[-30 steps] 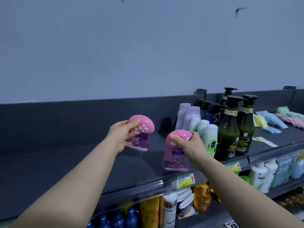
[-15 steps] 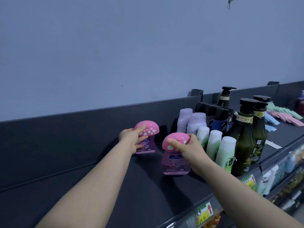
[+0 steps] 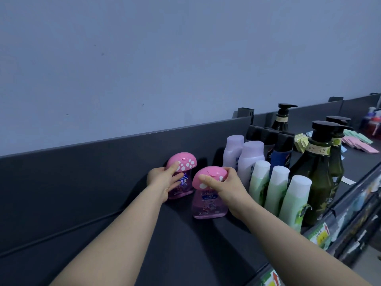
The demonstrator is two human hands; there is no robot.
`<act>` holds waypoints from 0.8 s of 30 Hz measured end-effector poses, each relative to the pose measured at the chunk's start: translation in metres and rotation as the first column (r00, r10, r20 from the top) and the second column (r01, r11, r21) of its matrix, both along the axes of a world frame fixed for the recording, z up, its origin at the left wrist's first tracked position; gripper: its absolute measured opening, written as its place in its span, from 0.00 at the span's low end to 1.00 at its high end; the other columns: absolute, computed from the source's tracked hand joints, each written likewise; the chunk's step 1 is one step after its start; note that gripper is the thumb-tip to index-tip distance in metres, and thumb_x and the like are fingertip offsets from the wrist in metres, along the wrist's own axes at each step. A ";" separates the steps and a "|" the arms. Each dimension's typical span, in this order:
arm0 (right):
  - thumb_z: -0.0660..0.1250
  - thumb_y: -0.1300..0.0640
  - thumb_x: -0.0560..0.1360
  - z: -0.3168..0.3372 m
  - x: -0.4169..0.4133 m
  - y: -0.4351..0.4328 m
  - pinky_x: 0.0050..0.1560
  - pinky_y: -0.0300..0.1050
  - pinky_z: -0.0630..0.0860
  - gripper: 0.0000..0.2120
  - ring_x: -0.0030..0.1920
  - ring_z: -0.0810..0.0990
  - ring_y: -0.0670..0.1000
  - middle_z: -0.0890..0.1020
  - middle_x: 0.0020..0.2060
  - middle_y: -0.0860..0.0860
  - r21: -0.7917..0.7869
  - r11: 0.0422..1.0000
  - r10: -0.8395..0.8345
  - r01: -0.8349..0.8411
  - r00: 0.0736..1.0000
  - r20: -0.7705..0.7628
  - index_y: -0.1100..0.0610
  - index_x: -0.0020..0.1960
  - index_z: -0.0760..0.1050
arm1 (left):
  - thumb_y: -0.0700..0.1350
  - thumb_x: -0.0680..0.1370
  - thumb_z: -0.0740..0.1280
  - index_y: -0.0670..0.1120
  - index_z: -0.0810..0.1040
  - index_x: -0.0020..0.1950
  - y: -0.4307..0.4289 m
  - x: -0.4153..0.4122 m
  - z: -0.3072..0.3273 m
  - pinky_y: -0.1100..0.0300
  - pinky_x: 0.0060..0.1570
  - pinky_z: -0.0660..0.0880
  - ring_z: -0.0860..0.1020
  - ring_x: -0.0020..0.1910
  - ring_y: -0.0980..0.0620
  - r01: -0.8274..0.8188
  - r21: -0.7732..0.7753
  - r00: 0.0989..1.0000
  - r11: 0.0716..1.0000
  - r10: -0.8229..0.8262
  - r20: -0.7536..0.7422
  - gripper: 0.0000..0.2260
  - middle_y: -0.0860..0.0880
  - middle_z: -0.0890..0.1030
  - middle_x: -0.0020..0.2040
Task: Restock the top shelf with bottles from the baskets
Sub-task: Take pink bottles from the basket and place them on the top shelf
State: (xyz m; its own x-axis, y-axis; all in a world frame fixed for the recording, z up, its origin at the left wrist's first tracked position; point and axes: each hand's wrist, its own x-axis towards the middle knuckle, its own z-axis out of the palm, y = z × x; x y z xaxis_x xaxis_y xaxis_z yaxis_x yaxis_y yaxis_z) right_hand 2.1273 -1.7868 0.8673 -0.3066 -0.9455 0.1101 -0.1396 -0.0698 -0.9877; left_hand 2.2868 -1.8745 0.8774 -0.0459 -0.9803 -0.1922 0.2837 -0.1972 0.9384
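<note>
Two pink bottles with mushroom-shaped caps stand upright on the dark top shelf (image 3: 103, 234). The far bottle (image 3: 182, 162) stands close to the shelf's back panel, and my left hand (image 3: 162, 179) grips its body from the left. The near bottle (image 3: 208, 205) stands in front and to the right of it, with my right hand (image 3: 224, 183) wrapped over its cap. No basket is in view.
Right of the pink bottles stand lilac bottles (image 3: 250, 155), a row of green-and-white bottles (image 3: 276, 188), dark blue bottles (image 3: 282, 147) and tall dark green pump bottles (image 3: 318, 168). Coloured packets (image 3: 358, 141) lie farther right. Price tags (image 3: 321, 236) line the shelf's front edge.
Both hands have carried their bottles back and down onto the shelf; the left bottle now stands by the back panel. The view has shifted, so the lower shelves have dropped out of sight.
</note>
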 end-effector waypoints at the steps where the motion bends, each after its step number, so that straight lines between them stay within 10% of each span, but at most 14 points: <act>1: 0.80 0.46 0.62 0.000 0.001 -0.002 0.52 0.55 0.81 0.33 0.49 0.83 0.53 0.82 0.50 0.55 0.000 1.000 0.008 -0.008 1.000 0.013 0.54 0.58 0.67 | 0.44 0.75 0.72 0.36 0.65 0.71 -0.001 0.001 -0.001 0.52 0.49 0.80 0.83 0.46 0.48 0.008 -0.001 1.000 1.000 -0.008 0.006 0.29 0.46 0.80 0.49; 9: 0.80 0.53 0.64 0.001 0.008 -0.026 0.54 0.55 0.80 0.33 0.53 0.82 0.57 0.79 0.54 0.56 0.018 0.993 0.111 -0.113 0.990 0.089 0.59 0.61 0.65 | 0.51 0.77 0.68 0.42 0.75 0.63 0.006 0.023 0.001 0.55 0.47 0.78 0.81 0.49 0.51 0.029 -0.095 0.953 0.995 0.002 0.304 0.19 0.49 0.81 0.50; 16: 0.81 0.45 0.61 0.005 0.016 -0.044 0.45 0.42 0.79 0.38 0.50 0.82 0.49 0.80 0.55 0.54 0.068 0.975 0.211 -0.211 0.977 0.009 0.57 0.62 0.67 | 0.49 0.77 0.66 0.46 0.75 0.61 0.038 0.047 -0.003 0.59 0.49 0.73 0.77 0.48 0.53 0.009 -0.350 0.664 0.937 0.255 0.702 0.15 0.54 0.77 0.48; 24: 0.75 0.30 0.50 0.004 0.023 -0.027 0.63 0.54 0.75 0.58 0.62 0.75 0.53 0.70 0.66 0.54 0.087 0.990 0.131 -0.115 0.967 -0.217 0.56 0.71 0.61 | 0.53 0.77 0.65 0.48 0.73 0.64 0.088 0.055 -0.003 0.56 0.53 0.74 0.78 0.51 0.53 0.104 -0.374 0.444 0.922 0.293 0.847 0.17 0.55 0.80 0.48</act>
